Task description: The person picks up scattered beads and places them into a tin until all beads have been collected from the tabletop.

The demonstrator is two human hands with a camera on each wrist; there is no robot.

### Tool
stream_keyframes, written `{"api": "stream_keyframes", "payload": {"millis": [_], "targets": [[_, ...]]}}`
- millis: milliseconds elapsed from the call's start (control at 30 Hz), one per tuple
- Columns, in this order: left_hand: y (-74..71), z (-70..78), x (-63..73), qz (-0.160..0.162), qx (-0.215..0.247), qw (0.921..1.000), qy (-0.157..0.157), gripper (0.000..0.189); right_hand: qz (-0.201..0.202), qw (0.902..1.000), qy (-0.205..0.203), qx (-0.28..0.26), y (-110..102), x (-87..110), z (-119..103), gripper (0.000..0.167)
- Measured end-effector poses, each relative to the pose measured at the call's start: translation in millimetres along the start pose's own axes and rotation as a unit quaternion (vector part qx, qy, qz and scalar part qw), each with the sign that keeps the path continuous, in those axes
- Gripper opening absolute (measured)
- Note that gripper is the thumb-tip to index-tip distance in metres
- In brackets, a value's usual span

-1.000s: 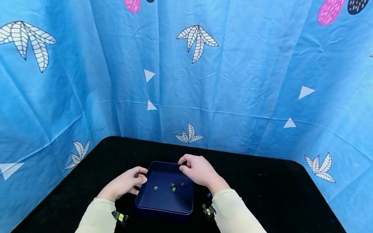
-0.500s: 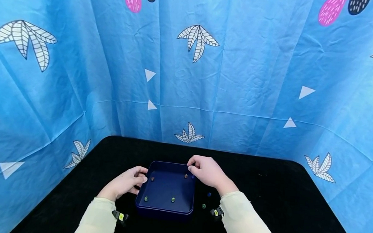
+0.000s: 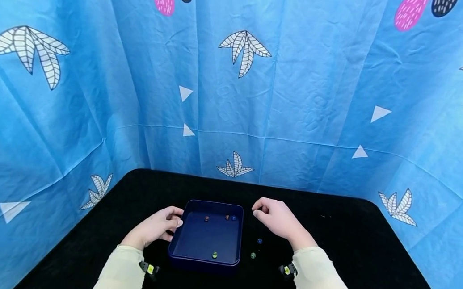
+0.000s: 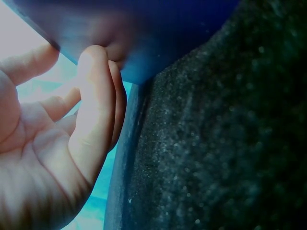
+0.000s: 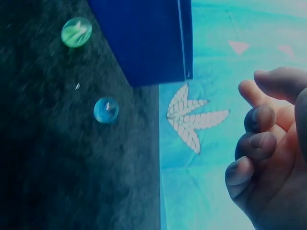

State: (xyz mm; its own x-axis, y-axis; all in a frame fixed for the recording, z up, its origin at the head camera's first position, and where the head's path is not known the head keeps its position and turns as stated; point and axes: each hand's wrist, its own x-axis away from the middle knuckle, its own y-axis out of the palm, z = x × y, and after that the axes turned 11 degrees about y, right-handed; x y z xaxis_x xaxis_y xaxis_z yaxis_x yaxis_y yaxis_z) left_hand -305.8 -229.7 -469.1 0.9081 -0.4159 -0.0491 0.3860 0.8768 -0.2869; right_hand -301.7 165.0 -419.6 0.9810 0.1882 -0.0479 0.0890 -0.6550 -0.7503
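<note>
Fingers [image 3: 175, 211] touch the blue box [image 3: 204, 239] near an unreadably small yellow label [image 3: 150, 269].

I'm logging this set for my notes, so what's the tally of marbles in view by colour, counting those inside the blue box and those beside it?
Green marbles: 2
Blue marbles: 2
Orange-brown marbles: 2
Total in view: 6
</note>
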Motion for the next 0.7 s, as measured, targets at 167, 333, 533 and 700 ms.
{"api": "stream_keyframes", "payload": {"millis": [167, 333, 533, 700], "targets": [[-1.0, -0.5, 1.4, -0.003, 0.002, 1.0, -0.001, 0.051, 0.002, 0.9998, 0.013, -0.014, -6.6, 11.6, 17.9, 0.007], [-1.9, 0.4, 2.9, 0.005, 0.003, 1.0, -0.008, 0.051, 0.001, 0.9998, 0.021, -0.005, -15.2, 25.4, 37.4, 0.008], [-1.9, 3.0, 2.4, 0.005, 0.001, 0.9999, -0.01, 0.049, -0.005, 0.9995, 0.03, 0.003, -28.0, 43.5, 55.9, 0.009], [1.6, 3.4, -0.1, 0.007, -0.002, 0.9999, -0.009, 0.049, -0.007, 0.9995, 0.027, 0.013, -38.2, 58.6, 68.6, 0.01]]}}
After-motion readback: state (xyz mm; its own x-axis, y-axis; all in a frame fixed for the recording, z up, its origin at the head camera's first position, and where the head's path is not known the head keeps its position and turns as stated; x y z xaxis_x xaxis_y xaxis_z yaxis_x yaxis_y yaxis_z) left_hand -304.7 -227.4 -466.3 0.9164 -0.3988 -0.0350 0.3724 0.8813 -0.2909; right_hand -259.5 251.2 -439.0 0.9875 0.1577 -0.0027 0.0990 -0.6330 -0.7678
